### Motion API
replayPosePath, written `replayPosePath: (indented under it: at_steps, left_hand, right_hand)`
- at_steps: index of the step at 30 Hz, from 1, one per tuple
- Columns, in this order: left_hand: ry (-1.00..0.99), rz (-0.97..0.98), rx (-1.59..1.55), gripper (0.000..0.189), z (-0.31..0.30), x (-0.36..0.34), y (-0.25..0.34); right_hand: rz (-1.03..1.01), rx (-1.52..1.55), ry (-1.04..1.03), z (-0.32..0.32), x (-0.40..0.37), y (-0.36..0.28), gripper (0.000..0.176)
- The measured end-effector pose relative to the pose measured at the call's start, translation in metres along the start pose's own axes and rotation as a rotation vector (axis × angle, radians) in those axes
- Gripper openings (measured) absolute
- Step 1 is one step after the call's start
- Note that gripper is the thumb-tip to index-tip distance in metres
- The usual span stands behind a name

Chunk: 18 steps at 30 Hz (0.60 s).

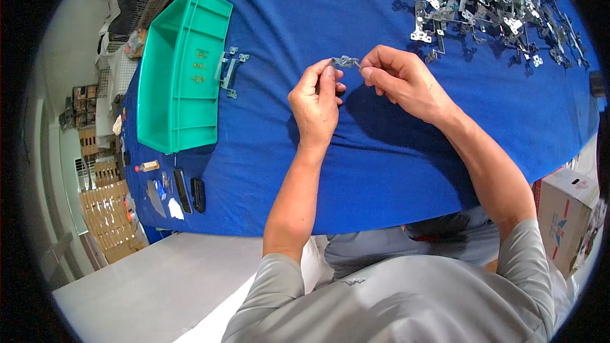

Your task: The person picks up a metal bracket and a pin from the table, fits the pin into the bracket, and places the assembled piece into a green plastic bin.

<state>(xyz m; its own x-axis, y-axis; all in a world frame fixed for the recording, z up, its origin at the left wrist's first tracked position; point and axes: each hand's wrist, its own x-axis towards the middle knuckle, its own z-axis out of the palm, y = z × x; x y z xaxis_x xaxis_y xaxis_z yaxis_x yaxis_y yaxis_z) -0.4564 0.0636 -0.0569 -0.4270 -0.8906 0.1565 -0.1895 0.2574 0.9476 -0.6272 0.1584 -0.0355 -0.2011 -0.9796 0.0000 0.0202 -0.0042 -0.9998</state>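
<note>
Both of my hands are raised over a table covered in blue cloth (394, 152). Between them I hold a small grey metal bracket (345, 61). My left hand (316, 103) pinches its left end with fingertips. My right hand (400, 82) pinches its right end. A large heap of similar metal brackets (483, 0) lies at the far right of the table, beyond my right hand.
A green plastic bin (181, 70) stands at the left with a few small brass parts (199, 67) inside. Two assembled brackets (230, 71) lie beside it. Small tools and a bottle (148, 166) sit near the left edge. A cardboard box (569, 213) stands at lower right.
</note>
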Motion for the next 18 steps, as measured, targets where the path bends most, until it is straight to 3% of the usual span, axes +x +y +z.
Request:
replayPosePath:
  at_steps: [4,8,14,18]
  left_hand:
    - [0.006,0.206,0.164,0.021,-0.001,0.0,-0.006]
    - [0.017,0.257,0.183,0.019,0.0,0.001,-0.004]
    - [0.046,0.408,0.274,0.016,-0.004,0.005,0.002]
    - [0.061,0.469,0.298,0.016,-0.004,0.006,-0.001]
  right_hand:
    - [-0.013,-0.017,-0.005,0.002,-0.001,-0.002,0.021]
    - [-0.015,-0.046,0.015,0.002,0.0,0.001,0.021]
    - [-0.115,-0.339,0.089,-0.002,0.0,0.008,0.018]
    - [-0.094,-0.281,0.102,-0.001,0.002,0.014,0.018]
